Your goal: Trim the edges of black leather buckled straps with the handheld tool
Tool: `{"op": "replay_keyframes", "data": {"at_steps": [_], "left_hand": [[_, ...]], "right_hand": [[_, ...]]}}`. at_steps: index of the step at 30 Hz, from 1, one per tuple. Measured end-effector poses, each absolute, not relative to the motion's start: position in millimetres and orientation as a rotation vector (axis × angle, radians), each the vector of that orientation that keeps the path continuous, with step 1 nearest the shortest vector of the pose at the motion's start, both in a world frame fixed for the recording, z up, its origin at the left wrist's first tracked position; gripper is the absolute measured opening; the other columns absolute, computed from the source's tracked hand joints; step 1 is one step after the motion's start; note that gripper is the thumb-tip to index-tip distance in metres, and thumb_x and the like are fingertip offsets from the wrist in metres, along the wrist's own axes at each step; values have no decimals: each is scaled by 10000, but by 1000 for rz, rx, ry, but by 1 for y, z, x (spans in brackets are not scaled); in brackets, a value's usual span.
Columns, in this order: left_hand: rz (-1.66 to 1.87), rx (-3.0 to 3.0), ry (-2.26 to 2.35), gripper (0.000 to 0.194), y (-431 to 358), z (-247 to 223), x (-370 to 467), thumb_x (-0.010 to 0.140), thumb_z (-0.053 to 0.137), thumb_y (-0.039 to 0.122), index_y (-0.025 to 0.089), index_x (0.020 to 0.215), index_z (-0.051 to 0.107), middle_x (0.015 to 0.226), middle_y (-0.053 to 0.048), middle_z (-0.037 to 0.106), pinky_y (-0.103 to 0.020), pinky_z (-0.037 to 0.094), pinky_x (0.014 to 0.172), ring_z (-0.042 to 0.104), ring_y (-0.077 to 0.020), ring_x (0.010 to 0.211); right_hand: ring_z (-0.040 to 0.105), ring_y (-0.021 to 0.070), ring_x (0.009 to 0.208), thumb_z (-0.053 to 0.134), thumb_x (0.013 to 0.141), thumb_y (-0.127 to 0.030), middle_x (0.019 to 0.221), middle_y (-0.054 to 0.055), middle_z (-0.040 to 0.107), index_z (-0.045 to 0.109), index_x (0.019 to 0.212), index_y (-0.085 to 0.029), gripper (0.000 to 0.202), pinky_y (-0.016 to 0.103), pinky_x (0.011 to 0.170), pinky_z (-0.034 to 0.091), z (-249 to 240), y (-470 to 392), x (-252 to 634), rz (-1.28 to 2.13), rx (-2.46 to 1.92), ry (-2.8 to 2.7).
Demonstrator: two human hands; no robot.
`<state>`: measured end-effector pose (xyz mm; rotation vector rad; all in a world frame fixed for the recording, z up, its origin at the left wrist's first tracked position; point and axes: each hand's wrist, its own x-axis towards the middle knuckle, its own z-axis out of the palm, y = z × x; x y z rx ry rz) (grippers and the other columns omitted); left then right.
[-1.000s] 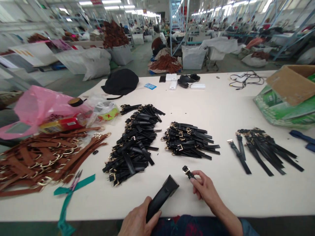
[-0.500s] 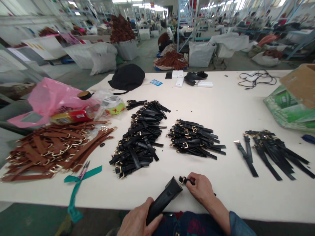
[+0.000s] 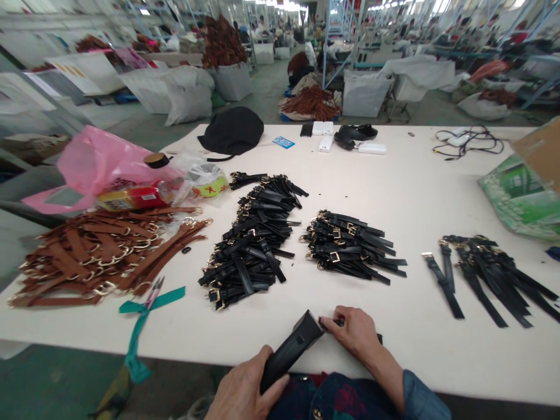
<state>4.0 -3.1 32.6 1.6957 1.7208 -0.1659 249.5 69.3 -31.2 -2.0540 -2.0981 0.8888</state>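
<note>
My left hand is wrapped round a long black box-shaped tool with a squared, wider end, tilted up to the right; its exact kind I cannot tell. My right hand pinches a short black strap close by that end. Most of this strap, its buckle included, is hidden by my fingers, and whether it touches the tool is unclear. Just beyond my hands lies a pile of black buckle straps, with a larger pile of black straps to its left. More black straps lie fanned out at the right.
Brown straps with metal rings are heaped at the left, beside scissors and teal ribbon. Behind them are a pink bag and a black cap. A green carton and a cable occupy the right.
My right hand has moved the strap slightly left, up to the tool's end, and the gold buckle that showed is now covered. The whole view has shifted slightly.
</note>
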Motion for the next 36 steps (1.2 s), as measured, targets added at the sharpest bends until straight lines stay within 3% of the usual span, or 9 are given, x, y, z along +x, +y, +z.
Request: {"op": "replay_keyframes", "data": {"at_steps": [4, 7, 11, 21, 36], "left_hand": [[-210, 1758, 1666, 383, 9, 40, 15, 818, 441, 487, 261, 1125, 476, 994, -35, 661, -313, 419, 812, 599, -229, 942], [-260, 1801, 1622, 359, 18, 43, 25, 832, 416, 462, 237, 1103, 487, 946, -50, 666, -313, 426, 769, 607, -233, 903], [-288, 1817, 1593, 359, 22, 40, 30, 849, 379, 455, 221, 1097, 489, 892, -61, 669, -305, 436, 735, 620, -225, 851], [-331, 1877, 1582, 381, 24, 38, 29, 869, 347, 440, 218, 1171, 420, 978, -68, 650, -372, 441, 809, 605, -246, 917], [-404, 2053, 1501, 368, 48, 47, 78, 856, 381, 406, 200, 1156, 435, 931, -64, 652, -356, 444, 719, 614, -263, 848]], "right_hand": [[599, 161, 703, 547, 756, -365, 754, -15, 679, 657, 805, -270, 154, 235, 602, 358, -25, 70, 259, 1040, -1852, -2164], [594, 156, 748, 556, 711, -236, 814, -27, 668, 633, 919, -283, 226, 237, 664, 392, -21, 67, 268, 1082, -1770, -2162], [572, 162, 792, 537, 684, -170, 862, 5, 625, 615, 935, -244, 272, 255, 724, 415, -25, 57, 281, 1064, -1675, -2150], [544, 221, 876, 524, 771, -165, 951, 87, 551, 580, 1067, -214, 305, 367, 759, 477, -61, 25, 306, 686, -1459, -2077], [542, 213, 835, 564, 798, -226, 880, 72, 565, 554, 1110, -220, 313, 359, 717, 490, -75, 25, 309, 707, -1438, -1906]]}}
